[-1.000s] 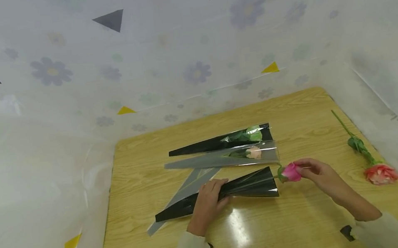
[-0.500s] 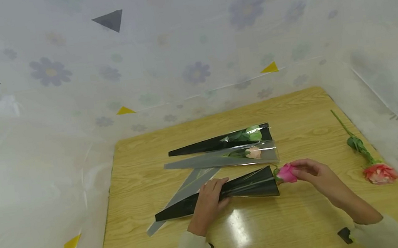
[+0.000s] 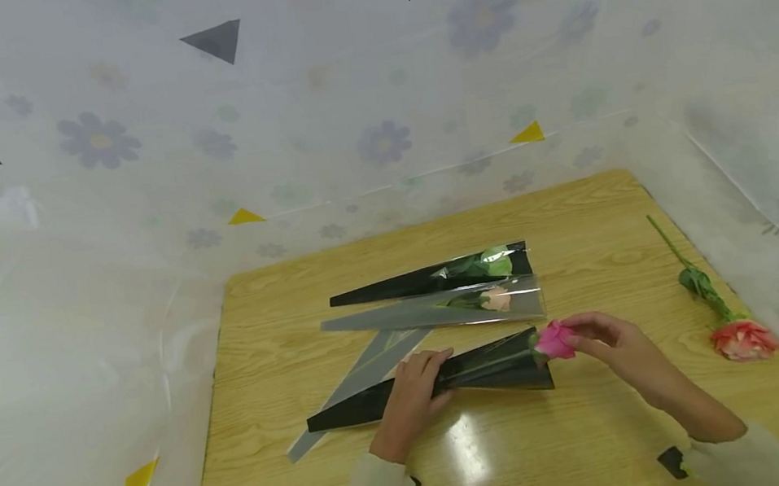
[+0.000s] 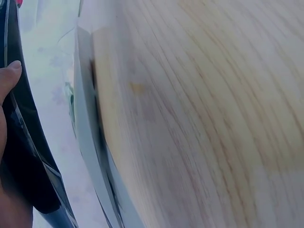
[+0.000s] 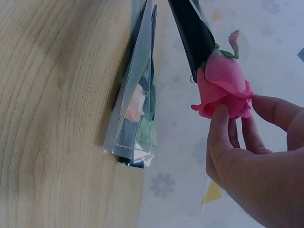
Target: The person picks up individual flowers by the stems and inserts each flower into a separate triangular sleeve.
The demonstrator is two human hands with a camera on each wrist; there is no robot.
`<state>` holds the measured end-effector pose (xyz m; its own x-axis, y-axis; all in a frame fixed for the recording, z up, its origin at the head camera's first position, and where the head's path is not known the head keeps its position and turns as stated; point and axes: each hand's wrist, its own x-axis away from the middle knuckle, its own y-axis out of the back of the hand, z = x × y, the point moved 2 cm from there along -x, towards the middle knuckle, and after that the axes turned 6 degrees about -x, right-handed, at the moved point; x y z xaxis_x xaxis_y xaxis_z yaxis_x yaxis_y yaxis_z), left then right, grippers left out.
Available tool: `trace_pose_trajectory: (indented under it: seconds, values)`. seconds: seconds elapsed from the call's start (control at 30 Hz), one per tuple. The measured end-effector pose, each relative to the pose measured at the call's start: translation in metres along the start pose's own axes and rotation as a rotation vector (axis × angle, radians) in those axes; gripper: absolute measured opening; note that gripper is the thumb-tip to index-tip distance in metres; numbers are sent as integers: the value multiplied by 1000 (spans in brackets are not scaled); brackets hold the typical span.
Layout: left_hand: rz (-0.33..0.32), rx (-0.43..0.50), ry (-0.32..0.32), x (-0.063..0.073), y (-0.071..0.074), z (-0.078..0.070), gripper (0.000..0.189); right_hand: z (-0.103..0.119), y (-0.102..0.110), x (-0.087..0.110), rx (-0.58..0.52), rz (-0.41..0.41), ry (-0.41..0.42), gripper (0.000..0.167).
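Note:
A pink rose (image 3: pixel 554 340) sits at the wide mouth of a black flower sleeve (image 3: pixel 494 362), its stem lying inside. My right hand (image 3: pixel 630 359) pinches the bloom; the right wrist view shows thumb and fingers around the petals of the rose (image 5: pixel 223 88). Further down, my left hand (image 3: pixel 411 404) grips the sleeve around its middle. In the left wrist view only part of the left hand (image 4: pixel 9 80) shows at the left edge, on the black sleeve (image 4: pixel 28 175). The palm hides part of the sleeve.
Behind lie a black sleeve (image 3: pixel 395 283) with a green rose and a grey sleeve (image 3: pixel 385 319) with a pale peach rose. Another grey sleeve (image 3: pixel 356 379) lies slanted beneath the held one. A coral flower (image 3: pixel 745 340) rests at the right table edge. White curtains surround the wooden table (image 3: pixel 579 226).
My right hand has moved left with the pink rose, sliding its stem deeper until the bloom meets the sleeve's mouth. My left hand has kept hold of the sleeve, which shifted slightly right.

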<state>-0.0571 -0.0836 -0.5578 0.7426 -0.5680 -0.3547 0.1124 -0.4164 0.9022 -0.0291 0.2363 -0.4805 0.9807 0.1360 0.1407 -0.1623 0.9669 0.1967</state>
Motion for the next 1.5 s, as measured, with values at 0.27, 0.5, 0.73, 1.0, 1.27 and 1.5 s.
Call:
trace_pose_trajectory:
  seconds: [0.27,0.5,0.73,1.0,1.27,1.5]
  values:
    - [18,25,24,1,-1,0,73,0,-7,-1,51,-21,12,38]
    - [22,31,29,0,0,-1,76,-1,-10,-2,80,-51,26,33]
    - [10,22,4,-2,4,-3,79,-3,-16,-1,84,-16,16,30]
    - [23,31,6,-5,5,-6,76,1,-22,-2,158,-74,72,21]
    - [16,4,-8,-9,5,-6,74,4,-32,-6,260,-162,128,14]
    - [6,6,-5,-16,5,-1,71,7,-38,-11,180,-74,128,21]
